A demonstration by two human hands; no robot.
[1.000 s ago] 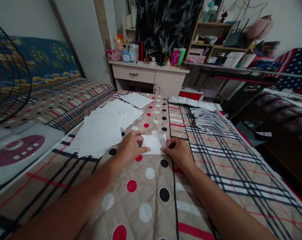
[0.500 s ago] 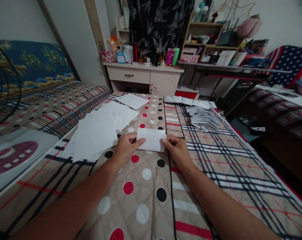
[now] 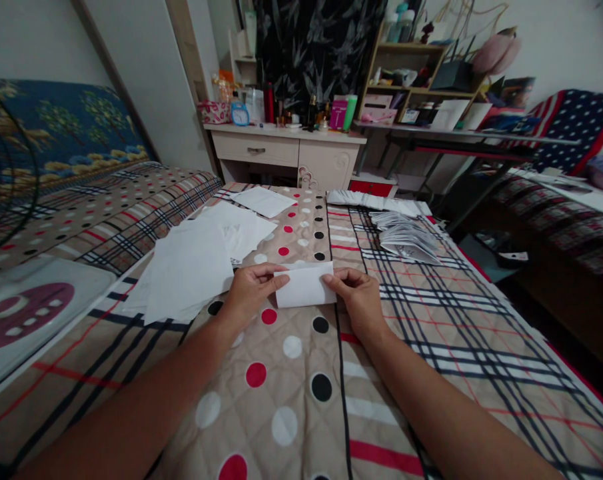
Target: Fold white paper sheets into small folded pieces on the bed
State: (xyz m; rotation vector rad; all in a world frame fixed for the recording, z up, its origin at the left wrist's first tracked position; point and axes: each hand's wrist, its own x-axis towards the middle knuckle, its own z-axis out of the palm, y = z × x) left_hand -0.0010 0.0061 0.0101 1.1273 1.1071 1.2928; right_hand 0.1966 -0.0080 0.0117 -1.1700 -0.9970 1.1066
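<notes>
A small folded sheet of white paper (image 3: 305, 287) is stretched between my two hands, just over the dotted bedspread (image 3: 301, 360). My left hand (image 3: 254, 290) pinches its left edge, thumb on the front and fingers behind. At the right edge, my right hand (image 3: 356, 290) grips it the same way. To the left of my left hand lies a spread pile of white sheets (image 3: 191, 273). Beyond my right hand is a row of folded papers (image 3: 406, 237), overlapping one another.
Behind the folded papers lies another white folded stack (image 3: 366, 200). A single white sheet (image 3: 264, 200) rests at the far end of the bed. A white and pink plastic appliance (image 3: 36, 310) stands at the left. A dresser (image 3: 261, 148) closes off the back.
The paper now shows one plain face, where a fold line ran near its top edge before. My fingers have shifted slightly upward along its upper edge.
</notes>
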